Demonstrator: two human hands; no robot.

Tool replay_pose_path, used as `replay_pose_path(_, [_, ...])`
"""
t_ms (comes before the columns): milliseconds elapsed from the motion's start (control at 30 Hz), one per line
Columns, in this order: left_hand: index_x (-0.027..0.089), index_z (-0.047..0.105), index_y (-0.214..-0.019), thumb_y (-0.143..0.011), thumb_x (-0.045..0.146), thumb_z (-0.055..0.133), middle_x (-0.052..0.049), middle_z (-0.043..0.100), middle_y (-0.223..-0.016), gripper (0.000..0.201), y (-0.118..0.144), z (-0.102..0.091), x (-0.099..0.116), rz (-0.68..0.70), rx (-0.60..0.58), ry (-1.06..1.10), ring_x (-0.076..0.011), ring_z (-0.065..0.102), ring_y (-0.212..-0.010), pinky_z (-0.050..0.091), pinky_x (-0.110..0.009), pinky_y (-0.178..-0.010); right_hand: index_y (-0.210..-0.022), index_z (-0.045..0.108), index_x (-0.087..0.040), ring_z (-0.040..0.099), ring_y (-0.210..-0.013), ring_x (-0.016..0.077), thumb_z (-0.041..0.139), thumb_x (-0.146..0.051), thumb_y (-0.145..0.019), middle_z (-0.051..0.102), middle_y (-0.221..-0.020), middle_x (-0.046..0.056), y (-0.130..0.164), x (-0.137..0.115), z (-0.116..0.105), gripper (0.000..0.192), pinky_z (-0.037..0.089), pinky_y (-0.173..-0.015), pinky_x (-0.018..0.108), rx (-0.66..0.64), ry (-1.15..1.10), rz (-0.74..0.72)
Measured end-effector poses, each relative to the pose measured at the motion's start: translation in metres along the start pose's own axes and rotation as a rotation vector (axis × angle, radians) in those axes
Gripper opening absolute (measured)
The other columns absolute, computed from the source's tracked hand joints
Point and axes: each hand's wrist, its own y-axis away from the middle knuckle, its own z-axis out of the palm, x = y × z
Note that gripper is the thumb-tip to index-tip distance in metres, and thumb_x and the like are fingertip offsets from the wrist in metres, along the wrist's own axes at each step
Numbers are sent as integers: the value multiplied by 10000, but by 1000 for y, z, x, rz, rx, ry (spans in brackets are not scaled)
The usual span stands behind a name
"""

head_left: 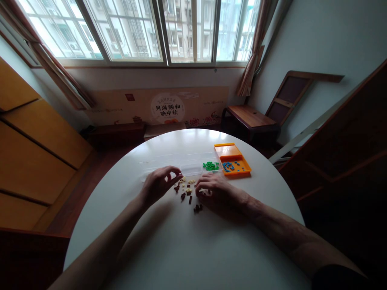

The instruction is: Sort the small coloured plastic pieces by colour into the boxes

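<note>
A round white table [181, 249] carries a scatter of small brown and cream pieces [186, 191] near its middle. My left hand [159, 184] hovers just left of them, thumb and fingers pinched together; whether a piece sits between them is too small to tell. My right hand [213, 188] lies palm down on the table at the right edge of the scatter, fingers curled onto the pieces. A few dark brown pieces [198, 208] lie in front of it.
Behind the hands lies a clear compartment box [181, 164] with green pieces [211, 165] in one cell. An orange tray [232, 159] at its right holds blue pieces [229, 166]. A wooden side table [249, 117] and wooden cabinets [33, 153] flank the table.
</note>
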Motion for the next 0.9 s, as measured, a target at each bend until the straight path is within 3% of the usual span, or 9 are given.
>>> replay_pose_path(133, [255,825,-1004,-1057,368,695,6,783,-799,181,-18,11,3,31,-27,-93,-139,670,-623,493,-248,-657,-1010,695,-245,708,-893,185,692,-199,-1039,789,-963,25,2,2,-1,54,550,-878,307,57,56,-4])
replay_pose_path(300, [262,842,-1058,-1063,355,685,2,785,-753,183,-31,25,1,63,27,-190,-166,673,-614,486,-276,-666,-1009,686,-233,700,-876,185,651,-224,-1097,771,-927,28,3,9,-1,95,531,-888,316,156,107,63])
replay_pose_path(467, [231,800,-1061,-1083,347,674,-22,840,-1015,173,-17,33,7,154,72,-123,-125,688,-644,529,-301,-779,-1007,677,-228,697,-878,183,630,-237,-1119,772,-952,33,3,15,3,122,531,-886,325,262,87,109])
replay_pose_path(733, [252,816,-1011,-1038,412,764,8,836,-930,170,6,41,12,256,100,-20,-107,654,-603,529,-282,-725,-1031,706,-240,691,-842,192,700,-245,-1082,768,-899,17,-1,17,9,51,529,-841,336,261,108,97])
replay_pose_path(900, [256,809,-1043,-1064,336,736,15,848,-958,111,6,43,8,361,112,-36,-117,728,-723,510,-282,-748,-1043,729,-243,683,-833,188,746,-220,-1048,774,-888,9,0,16,11,30,519,-837,330,245,87,108])
